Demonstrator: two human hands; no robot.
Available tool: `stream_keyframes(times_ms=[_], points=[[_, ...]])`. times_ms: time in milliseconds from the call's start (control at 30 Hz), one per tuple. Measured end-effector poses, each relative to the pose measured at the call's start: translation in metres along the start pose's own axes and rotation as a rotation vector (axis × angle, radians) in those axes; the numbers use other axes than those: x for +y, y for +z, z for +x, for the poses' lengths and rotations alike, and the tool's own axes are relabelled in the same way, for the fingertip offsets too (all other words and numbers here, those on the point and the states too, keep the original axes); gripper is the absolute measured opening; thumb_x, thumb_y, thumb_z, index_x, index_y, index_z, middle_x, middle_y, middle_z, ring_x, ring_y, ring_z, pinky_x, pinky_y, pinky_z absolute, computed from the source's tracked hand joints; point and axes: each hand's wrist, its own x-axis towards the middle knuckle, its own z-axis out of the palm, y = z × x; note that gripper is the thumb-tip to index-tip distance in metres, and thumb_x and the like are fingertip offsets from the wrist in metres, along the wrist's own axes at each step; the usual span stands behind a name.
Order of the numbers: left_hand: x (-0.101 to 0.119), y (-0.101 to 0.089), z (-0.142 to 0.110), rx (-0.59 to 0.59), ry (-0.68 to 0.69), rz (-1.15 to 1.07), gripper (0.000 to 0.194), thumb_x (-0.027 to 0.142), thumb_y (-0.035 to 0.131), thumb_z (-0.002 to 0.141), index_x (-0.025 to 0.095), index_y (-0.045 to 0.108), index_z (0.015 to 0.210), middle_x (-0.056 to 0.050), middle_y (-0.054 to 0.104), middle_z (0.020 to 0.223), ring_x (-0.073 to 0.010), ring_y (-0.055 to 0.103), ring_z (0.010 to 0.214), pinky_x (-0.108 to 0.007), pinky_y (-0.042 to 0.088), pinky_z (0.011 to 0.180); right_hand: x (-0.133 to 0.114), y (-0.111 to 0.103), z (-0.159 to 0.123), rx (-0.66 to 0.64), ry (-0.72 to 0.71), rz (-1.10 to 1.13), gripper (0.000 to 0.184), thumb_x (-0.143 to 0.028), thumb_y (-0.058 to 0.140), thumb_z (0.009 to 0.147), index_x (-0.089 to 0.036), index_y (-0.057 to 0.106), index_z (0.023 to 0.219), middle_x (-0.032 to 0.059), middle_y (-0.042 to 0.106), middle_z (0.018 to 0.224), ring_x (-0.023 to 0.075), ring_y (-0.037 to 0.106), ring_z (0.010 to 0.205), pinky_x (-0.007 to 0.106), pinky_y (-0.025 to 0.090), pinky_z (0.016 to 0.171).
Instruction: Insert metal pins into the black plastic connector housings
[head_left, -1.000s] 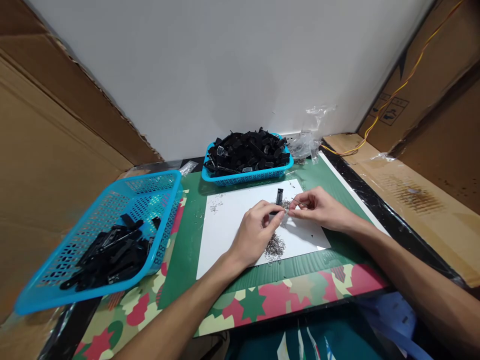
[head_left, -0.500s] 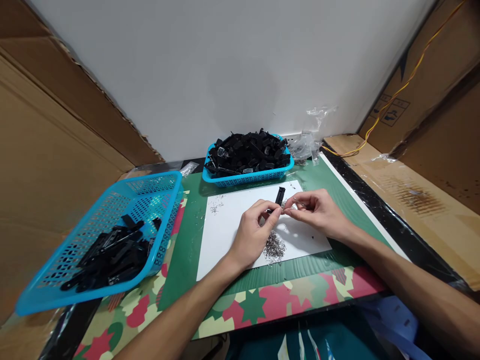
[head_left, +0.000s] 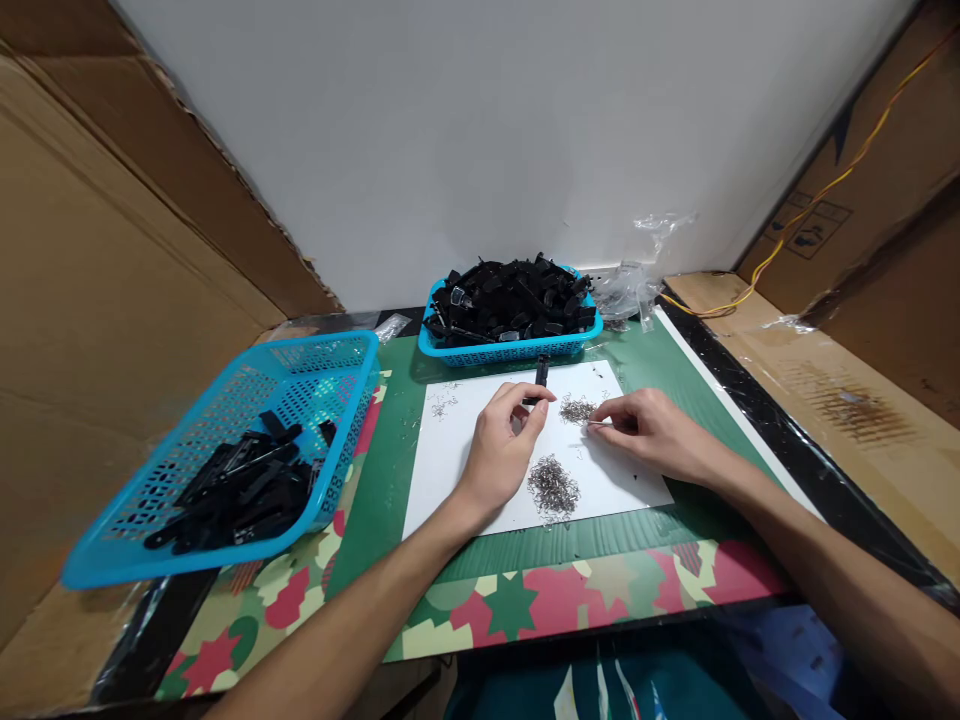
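Note:
My left hand (head_left: 504,440) pinches a narrow black plastic part (head_left: 541,372) between thumb and fingers, its far end sticking up past the fingertips. My right hand (head_left: 649,430) is closed on a thin metal rod-like piece (head_left: 596,423), whose exact kind I cannot make out. Its fingertips are at the edge of a small pile of tiny metal pieces (head_left: 577,409). Nearer to me lies a larger pile of similar bits (head_left: 553,488). Both piles rest on a white sheet (head_left: 450,480). The two hands are apart.
A blue basket (head_left: 330,500) holding several black parts stands at the left. Behind the sheet, another blue basket (head_left: 510,352) is heaped with black pieces. Clear plastic bags (head_left: 626,290) lie at the back right. Cardboard (head_left: 877,240) walls both sides.
The right hand has drawn away from the left, toward the right and nearer to me. The left hand has shifted slightly left with the black part, uncovering both metal piles. The camera view has turned slightly.

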Motion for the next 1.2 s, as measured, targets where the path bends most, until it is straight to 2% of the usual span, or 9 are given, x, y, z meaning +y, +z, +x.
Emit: stream_keyframes(times_ms=[133, 267, 400, 533, 700, 867, 967, 1067, 1200], points=[[-0.002, 0.001, 0.0, 0.0, -0.007, -0.013, 0.015, 0.028, 0.058, 0.101, 0.021, 0.072, 0.104, -0.003, 0.066, 0.101, -0.0133, 0.054, 0.074, -0.03, 0.044, 0.069, 0.0, 0.005, -0.002, 0.106, -0.016, -0.056, 0.019, -0.03, 0.066, 0.093, -0.017, 0.079, 0.094, -0.0022, 0.055, 0.058, 0.0118, 0.04, 0.053, 0.028, 0.03, 0.055], [-0.001, 0.001, -0.001, -0.007, 0.004, -0.016, 0.015, 0.027, 0.058, 0.102, 0.021, 0.072, 0.104, -0.003, 0.066, 0.1, -0.0138, 0.055, 0.075, -0.03, 0.045, 0.071, -0.009, 0.013, -0.005, -0.036, -0.064, 0.003, 0.02, -0.031, 0.066, 0.094, -0.019, 0.081, 0.091, -0.0036, 0.051, 0.056, 0.0111, 0.039, 0.052, 0.028, 0.028, 0.054], [0.001, 0.002, -0.001, -0.021, 0.006, -0.03, 0.015, 0.026, 0.058, 0.101, 0.02, 0.072, 0.103, -0.003, 0.066, 0.1, -0.0131, 0.055, 0.075, -0.029, 0.046, 0.072, -0.016, 0.022, -0.006, -0.148, -0.066, -0.051, 0.015, -0.03, 0.069, 0.093, -0.022, 0.082, 0.095, -0.0035, 0.054, 0.057, 0.0107, 0.042, 0.053, 0.028, 0.028, 0.055], [0.0, 0.003, -0.002, -0.025, 0.008, -0.031, 0.015, 0.024, 0.058, 0.101, 0.02, 0.072, 0.102, -0.003, 0.066, 0.101, -0.013, 0.055, 0.076, -0.029, 0.047, 0.074, -0.016, 0.025, -0.006, -0.162, -0.084, -0.104, 0.015, -0.031, 0.067, 0.096, -0.024, 0.081, 0.096, -0.0008, 0.065, 0.065, 0.0119, 0.049, 0.057, 0.029, 0.027, 0.057], [-0.001, 0.005, -0.001, -0.021, 0.012, -0.034, 0.016, 0.023, 0.057, 0.1, 0.02, 0.072, 0.1, -0.004, 0.067, 0.1, -0.0137, 0.055, 0.075, -0.03, 0.047, 0.074, -0.021, 0.022, -0.008, -0.177, -0.109, -0.096, 0.015, -0.029, 0.063, 0.097, -0.022, 0.075, 0.092, -0.0018, 0.063, 0.064, 0.0118, 0.046, 0.055, 0.029, 0.027, 0.057], [-0.002, 0.003, -0.001, -0.006, 0.006, -0.056, 0.015, 0.024, 0.058, 0.099, 0.019, 0.072, 0.1, -0.004, 0.066, 0.1, -0.0133, 0.055, 0.074, -0.029, 0.047, 0.071, -0.024, 0.02, -0.01, -0.15, -0.075, 0.003, 0.016, -0.026, 0.059, 0.098, -0.021, 0.074, 0.095, -0.0002, 0.067, 0.072, 0.0131, 0.052, 0.061, 0.027, 0.034, 0.06], [-0.002, 0.002, 0.0, 0.001, 0.006, -0.073, 0.014, 0.022, 0.058, 0.099, 0.019, 0.072, 0.099, -0.004, 0.067, 0.1, -0.0133, 0.055, 0.074, -0.029, 0.047, 0.072, -0.023, 0.023, -0.009, -0.15, -0.059, -0.046, 0.016, -0.031, 0.063, 0.097, -0.022, 0.076, 0.096, -0.002, 0.063, 0.064, 0.0124, 0.048, 0.056, 0.028, 0.031, 0.058], [-0.002, 0.002, 0.0, 0.018, 0.003, -0.071, 0.014, 0.021, 0.058, 0.099, 0.018, 0.072, 0.099, -0.004, 0.067, 0.101, -0.0132, 0.055, 0.074, -0.03, 0.046, 0.071, -0.021, 0.027, -0.009, -0.161, -0.08, -0.088, 0.013, -0.029, 0.065, 0.095, -0.023, 0.076, 0.093, -0.0033, 0.06, 0.062, 0.0111, 0.046, 0.054, 0.028, 0.029, 0.057], [-0.003, 0.0, 0.002, 0.044, 0.003, -0.067, 0.014, 0.021, 0.058, 0.099, 0.018, 0.072, 0.098, -0.005, 0.069, 0.102, -0.0135, 0.056, 0.074, -0.03, 0.046, 0.07, -0.023, 0.032, -0.009, -0.135, -0.104, -0.021, 0.014, -0.03, 0.062, 0.098, -0.023, 0.074, 0.095, -0.0051, 0.054, 0.06, 0.011, 0.042, 0.054, 0.027, 0.029, 0.056]])
